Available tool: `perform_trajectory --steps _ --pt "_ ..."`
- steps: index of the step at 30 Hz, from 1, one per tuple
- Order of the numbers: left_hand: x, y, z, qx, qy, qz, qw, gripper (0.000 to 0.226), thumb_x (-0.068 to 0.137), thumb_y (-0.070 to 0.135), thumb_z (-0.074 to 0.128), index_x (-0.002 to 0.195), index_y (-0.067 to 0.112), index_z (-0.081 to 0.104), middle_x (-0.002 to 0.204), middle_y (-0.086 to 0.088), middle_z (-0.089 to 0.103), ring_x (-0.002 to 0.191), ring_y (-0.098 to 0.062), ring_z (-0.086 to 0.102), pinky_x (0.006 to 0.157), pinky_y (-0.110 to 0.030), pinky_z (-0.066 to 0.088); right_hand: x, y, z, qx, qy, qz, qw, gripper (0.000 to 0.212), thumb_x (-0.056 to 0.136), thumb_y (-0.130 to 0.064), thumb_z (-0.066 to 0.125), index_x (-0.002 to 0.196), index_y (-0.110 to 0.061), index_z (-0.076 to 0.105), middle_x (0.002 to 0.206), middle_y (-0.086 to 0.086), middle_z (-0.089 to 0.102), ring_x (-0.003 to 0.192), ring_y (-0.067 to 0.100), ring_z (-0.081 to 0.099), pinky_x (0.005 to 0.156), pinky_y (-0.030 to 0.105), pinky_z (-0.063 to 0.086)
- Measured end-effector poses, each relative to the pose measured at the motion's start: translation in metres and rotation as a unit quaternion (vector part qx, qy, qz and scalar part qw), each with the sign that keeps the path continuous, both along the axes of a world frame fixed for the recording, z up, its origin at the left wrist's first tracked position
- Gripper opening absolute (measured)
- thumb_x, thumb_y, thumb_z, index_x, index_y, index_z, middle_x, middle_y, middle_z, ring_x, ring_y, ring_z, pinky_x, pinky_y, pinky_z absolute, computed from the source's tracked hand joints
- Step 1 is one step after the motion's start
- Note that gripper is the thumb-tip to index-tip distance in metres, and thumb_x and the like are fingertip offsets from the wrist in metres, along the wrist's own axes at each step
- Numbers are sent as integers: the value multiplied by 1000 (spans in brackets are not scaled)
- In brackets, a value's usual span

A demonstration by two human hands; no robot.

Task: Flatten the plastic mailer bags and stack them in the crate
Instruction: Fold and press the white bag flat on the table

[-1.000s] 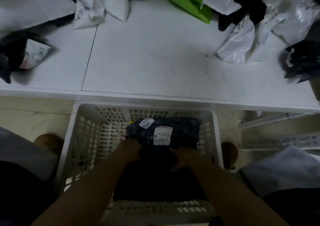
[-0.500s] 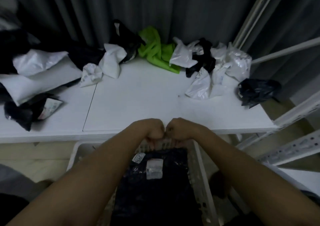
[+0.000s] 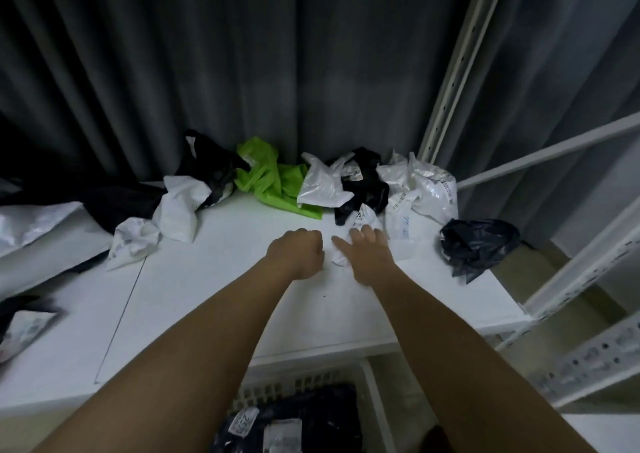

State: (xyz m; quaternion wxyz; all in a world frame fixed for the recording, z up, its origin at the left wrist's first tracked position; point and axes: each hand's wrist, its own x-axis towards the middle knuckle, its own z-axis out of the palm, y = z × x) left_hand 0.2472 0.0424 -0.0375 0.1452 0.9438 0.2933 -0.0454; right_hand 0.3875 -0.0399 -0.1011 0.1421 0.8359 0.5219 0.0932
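Reaching across the bench (image 3: 214,314), my right hand (image 3: 369,255) spreads open over a crumpled white mailer (image 3: 363,222), left hand (image 3: 298,253) fisted, empty; a hasty snatch could drag neighbouring bags off the edge.

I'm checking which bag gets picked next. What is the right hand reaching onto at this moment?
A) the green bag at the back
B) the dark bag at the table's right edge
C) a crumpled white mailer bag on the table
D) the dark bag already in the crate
C: the right hand lies with spread fingers on a crumpled white mailer bag, clear of the green bag behind.
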Motion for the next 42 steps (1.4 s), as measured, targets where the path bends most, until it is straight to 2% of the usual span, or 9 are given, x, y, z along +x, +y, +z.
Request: perform_trajectory --steps 3,7,11,14,18,25,32,37,42 --pt "3 1 -10 -7 -1 28 1000 34 97 29 43 126 14 49 128 -9 52 117 -28 49 93 -38 44 15 10 -6 -4 -25 57 998 41 27 -31 90 61 -23 68 63 -1 60 68 21 61 60 25 46" --pt "-8 2 -12 -143 -54 97 984 75 91 42 57 149 13 19 149 -11 32 135 -30 35 105 -37 35 -7 9 45 46 24 105 993 23 84 -16 60 106 -9 61 109 11 59 108 29 50 78 33 37" --pt "-32 1 2 -362 -257 114 889 100 76 51 73 151 20 13 144 6 36 129 -13 40 99 -25 36 -36 6 99 246 274 127 921 12 80 -9 60 84 -19 54 83 -3 53 83 19 50 70 32 42" --pt "-57 3 20 -382 -365 111 841 70 78 42 75 135 29 37 123 11 54 106 0 54 82 -17 46 -68 11 123 385 462 100 793 17 83 -9 69 81 -18 55 72 -5 53 68 11 51 69 26 48" --pt "-95 17 34 -207 -420 112 877 11 95 18 51 105 22 55 89 12 59 82 -11 58 66 -20 43 -110 21 130 406 595 85 688 27 83 4 62 90 -21 54 86 -4 58 75 7 57 79 29 51" --pt "-165 35 16 -210 -432 69 874 26 93 -3 50 95 13 70 90 10 65 80 14 56 76 -12 42 -135 35 67 272 268 129 915 65 82 -15 66 142 -19 42 141 6 41 129 26 33 105 34 29" --pt "-202 68 -35 -247 -406 87 876 62 73 -11 43 98 38 72 127 -9 57 125 -13 48 102 -26 40 -157 42 6 311 275 177 893 14 81 -7 61 95 -9 61 101 6 57 92 23 54 66 33 45" --pt "-212 84 -60 -257 -377 146 878 52 85 -12 50 131 12 53 129 -7 54 119 -18 53 87 -9 45 -170 51 -5 352 188 199 895 11 76 -15 47 82 -11 56 77 3 59 70 19 51 57 26 35" --pt "-216 82 -60 -378 -335 315 804 46 101 46 32 117 12 58 101 -5 66 97 -25 66 80 -35 53 -172 57 -6 312 48 210 925 14 70 -12 46 77 -12 58 65 4 52 53 25 49 47 28 33"
